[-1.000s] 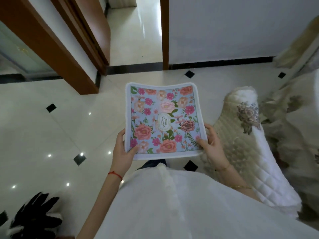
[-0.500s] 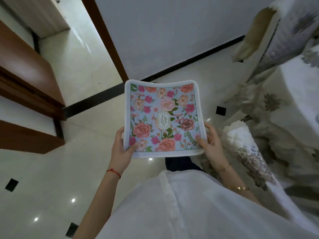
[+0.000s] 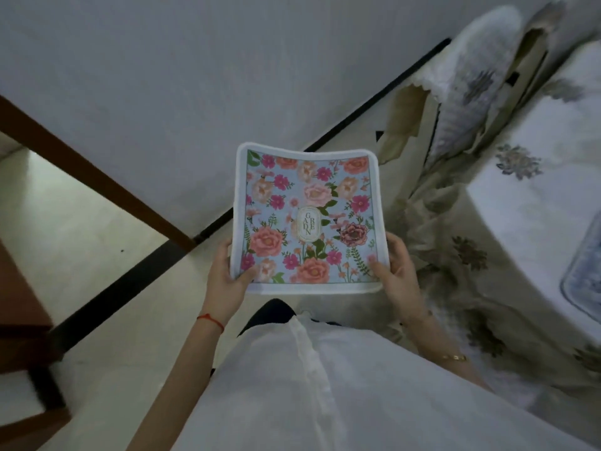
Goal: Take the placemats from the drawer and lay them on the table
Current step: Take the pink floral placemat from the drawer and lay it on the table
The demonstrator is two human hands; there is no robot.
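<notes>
At far left, a brown wooden door frame [image 3: 97,187] meets the pale tiled floor [image 3: 74,229]. Left hand [image 3: 227,281] grips the near-left corner of a floral placemat [image 3: 309,219], thumb on top. Right hand [image 3: 398,271] clasps the near-right corner likewise. Placemat held in the air, above the floor. At right, a table [image 3: 533,203] draped in flowered cloth.

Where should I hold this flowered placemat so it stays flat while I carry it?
Hold the placemat at both near corners, coming in from the two sides, as the left hand and right hand do now. It looks thin and bendy, its far edge sagging, so a wide two-handed grip probably holds it flattest.
</notes>
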